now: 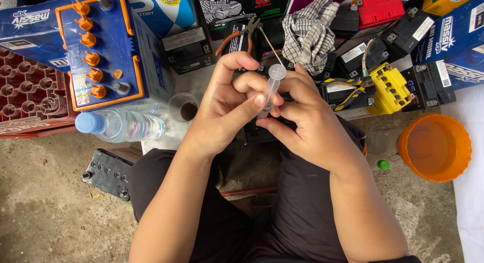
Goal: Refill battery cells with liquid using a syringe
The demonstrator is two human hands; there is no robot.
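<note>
Left of the syringe (pixel 272 89) sits a red crate (pixel 27 89) of round cells, cut off by the frame edge, and nearer to the syringe a big blue battery (pixel 103 51) with orange caps along its top. A clear plastic bottle (pixel 118 125) with a blue cap lies on its side below that battery, holding clear liquid. Just left of the syringe stands a small clear cup (pixel 184 107) with a dark pool at its bottom. A flat black battery (pixel 107 170) lies lower, partly hidden by the person's knee.

The left hand (pixel 222 114) curls around the syringe from the left, thumb and forefinger pinched shut on its barrel. The right hand (pixel 307 124) closes on it from the right, fingers wrapped under the lower end. The syringe stands nearly upright between both hands, its round plunger top clear above the fingers, most of the barrel hidden, and whatever it holds is hard to make out. A thin needle-like rod rises above it toward orange-handled pliers (pixel 239 36).

Right of the syringe a checked rag (pixel 308 33) lies over small black batteries, then a yellow battery (pixel 388 86). Far right, an orange bowl (pixel 434 148) looks to hold only a wet film, with a small green cap (pixel 383 164) beside it
</note>
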